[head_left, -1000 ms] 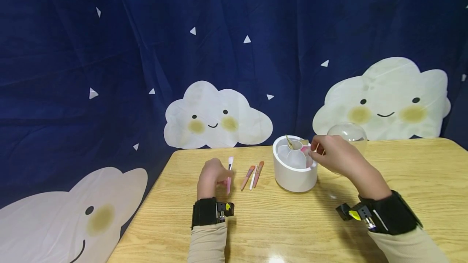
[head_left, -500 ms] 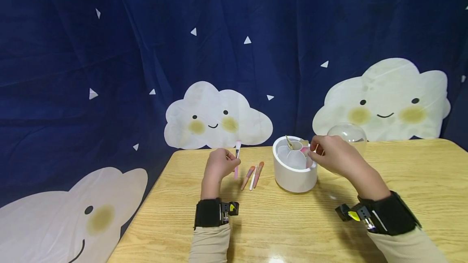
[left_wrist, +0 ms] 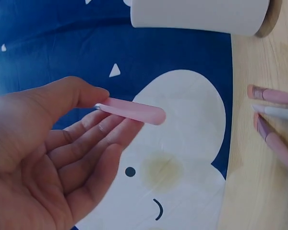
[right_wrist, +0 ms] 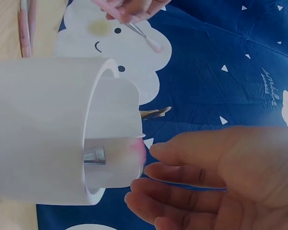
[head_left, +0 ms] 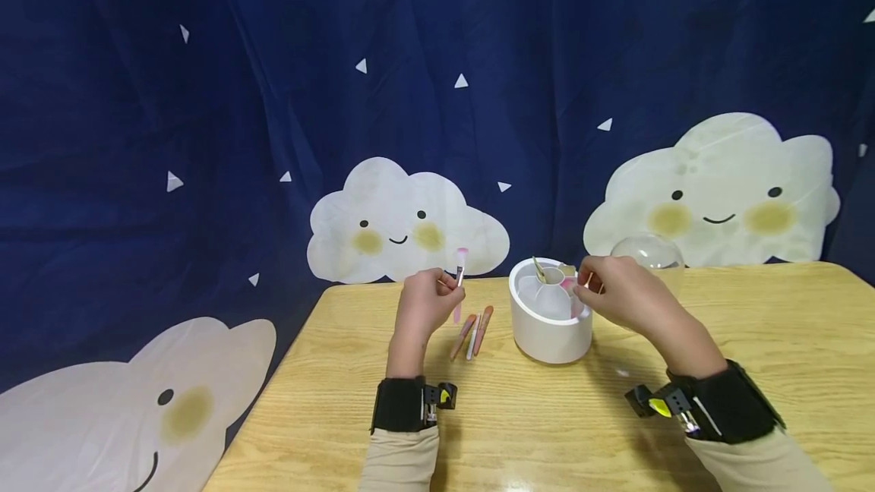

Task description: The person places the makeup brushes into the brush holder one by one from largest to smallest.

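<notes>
Right wrist view: slim pink brush in left hand, silver-necked, pink-tipped.

Backdrop: dark blue cloth, lightly creased, scattered with small white triangles. Three white clouds with drawn smiles and yellow cheeks along its lower part. Pale wood-grain table in front; bright glare near its front edge.
</notes>
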`<state>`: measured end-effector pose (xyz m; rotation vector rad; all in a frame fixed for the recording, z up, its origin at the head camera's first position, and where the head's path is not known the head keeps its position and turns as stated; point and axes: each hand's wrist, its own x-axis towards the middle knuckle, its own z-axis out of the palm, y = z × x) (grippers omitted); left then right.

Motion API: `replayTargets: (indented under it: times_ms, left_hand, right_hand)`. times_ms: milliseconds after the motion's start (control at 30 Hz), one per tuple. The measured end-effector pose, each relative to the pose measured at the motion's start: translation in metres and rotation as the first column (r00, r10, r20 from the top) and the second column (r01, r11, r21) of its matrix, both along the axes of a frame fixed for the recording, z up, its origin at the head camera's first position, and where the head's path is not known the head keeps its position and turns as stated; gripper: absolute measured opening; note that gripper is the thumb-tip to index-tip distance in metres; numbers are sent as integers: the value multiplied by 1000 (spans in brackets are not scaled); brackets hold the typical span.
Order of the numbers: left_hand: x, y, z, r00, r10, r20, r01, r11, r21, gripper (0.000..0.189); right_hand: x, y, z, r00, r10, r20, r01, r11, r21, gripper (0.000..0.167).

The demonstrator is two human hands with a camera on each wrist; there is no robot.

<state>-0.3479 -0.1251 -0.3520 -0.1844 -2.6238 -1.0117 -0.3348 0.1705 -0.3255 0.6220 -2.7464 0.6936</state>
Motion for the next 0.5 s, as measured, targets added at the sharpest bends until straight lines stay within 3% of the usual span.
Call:
replayTargets:
  times_ms: [300,500]
  left_hand:
    - [0,17,0,990,-42,-136,44,999,19,5]
    - [4,34,4,979,-92,-180,95,995,10,7]
  right_hand:
    - [1,-9,1,1000,-3,-14,2,999,-39,10]
    - [1,-16,-1,996,68,-61,-76,988,-134,4]
